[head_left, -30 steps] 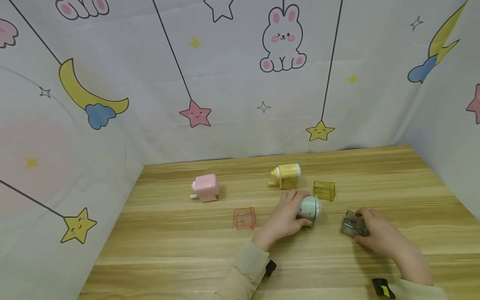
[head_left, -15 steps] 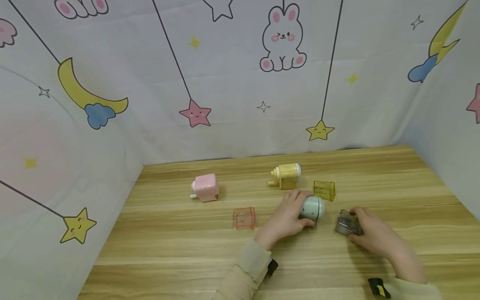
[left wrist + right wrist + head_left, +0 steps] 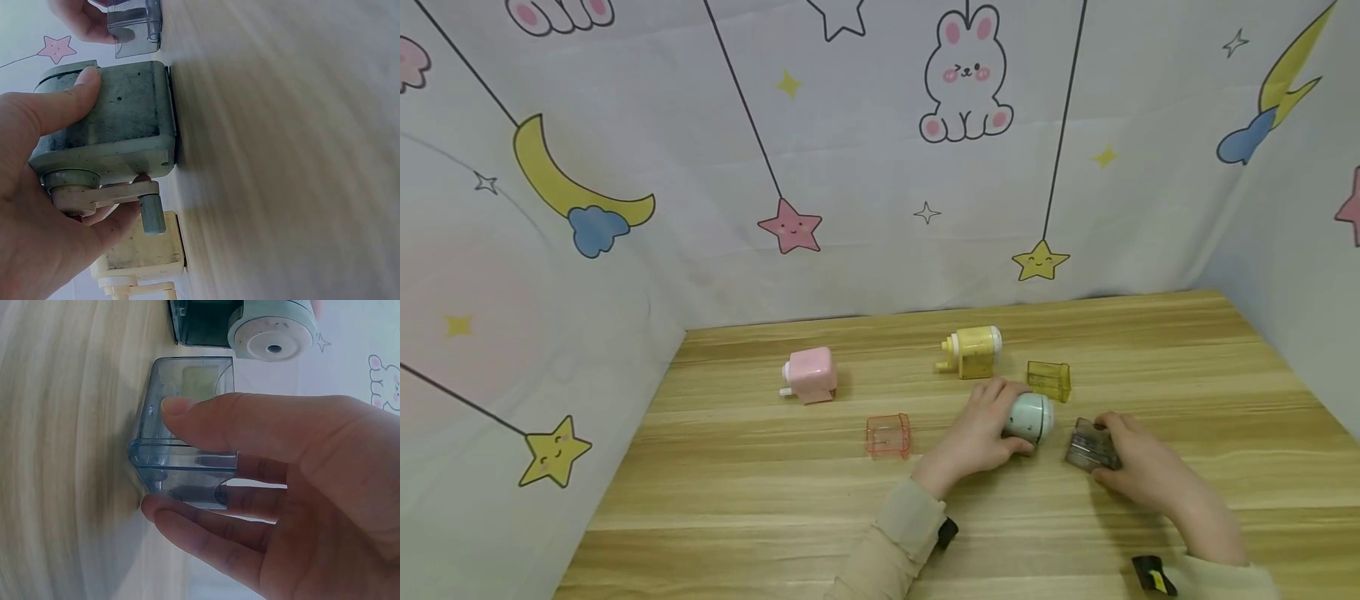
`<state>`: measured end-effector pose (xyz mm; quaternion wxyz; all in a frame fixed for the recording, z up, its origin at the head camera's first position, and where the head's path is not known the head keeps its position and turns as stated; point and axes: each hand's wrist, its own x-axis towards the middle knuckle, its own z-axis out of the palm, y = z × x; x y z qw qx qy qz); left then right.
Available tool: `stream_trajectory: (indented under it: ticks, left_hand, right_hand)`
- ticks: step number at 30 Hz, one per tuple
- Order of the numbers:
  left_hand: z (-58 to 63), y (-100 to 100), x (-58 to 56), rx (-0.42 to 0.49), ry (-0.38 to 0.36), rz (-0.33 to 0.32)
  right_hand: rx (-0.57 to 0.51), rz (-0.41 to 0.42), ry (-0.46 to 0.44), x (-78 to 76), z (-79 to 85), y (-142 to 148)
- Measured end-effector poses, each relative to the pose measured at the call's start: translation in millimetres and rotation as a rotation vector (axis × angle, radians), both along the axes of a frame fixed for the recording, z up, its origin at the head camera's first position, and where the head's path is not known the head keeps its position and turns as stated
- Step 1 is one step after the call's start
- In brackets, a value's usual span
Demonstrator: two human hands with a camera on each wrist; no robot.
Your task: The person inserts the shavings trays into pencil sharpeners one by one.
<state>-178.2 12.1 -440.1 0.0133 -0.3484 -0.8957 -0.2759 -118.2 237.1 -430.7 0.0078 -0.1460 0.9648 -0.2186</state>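
My left hand [image 3: 973, 429] grips a mint-green crank pencil sharpener [image 3: 1028, 417] at the middle of the table. In the left wrist view, the thumb lies over the body of this sharpener [image 3: 125, 106] and its crank handle [image 3: 152, 212] points toward the palm side. My right hand [image 3: 1153, 462] pinches a clear grey shavings drawer [image 3: 1087, 446] between thumb and fingers. A small gap separates the drawer from the green sharpener. From the right wrist, the drawer [image 3: 187, 457] faces the sharpener's dark open cavity [image 3: 203, 325].
Behind the left hand stands a yellow crank sharpener [image 3: 976, 352], with a clear yellow drawer [image 3: 1049, 381] to its right. A pink sharpener [image 3: 812, 375] and a clear red-edged drawer [image 3: 888, 435] are farther left. White printed cloth [image 3: 865, 275] borders the wooden table [image 3: 737, 517].
The right hand has brought the grey drawer leftward, closer to the green sharpener. My left hand has shifted slightly right with the sharpener. The pink and yellow pieces stay put.
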Motion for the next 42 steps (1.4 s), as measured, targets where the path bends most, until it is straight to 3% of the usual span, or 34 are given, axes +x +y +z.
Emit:
stream_trajectory:
  ticks: [31, 42]
  left_hand:
    - [-1.5, 5.6, -1.9, -0.004, -0.015, -0.026]
    - [-1.1, 7.6, -3.6, -0.011, 0.01, -0.044]
  right_hand:
    - [-0.027, 0.041, 0.041, -4.5, -1.5, -7.6]
    - [-0.038, 0.055, 0.034, -7.2, -0.8, -10.9]
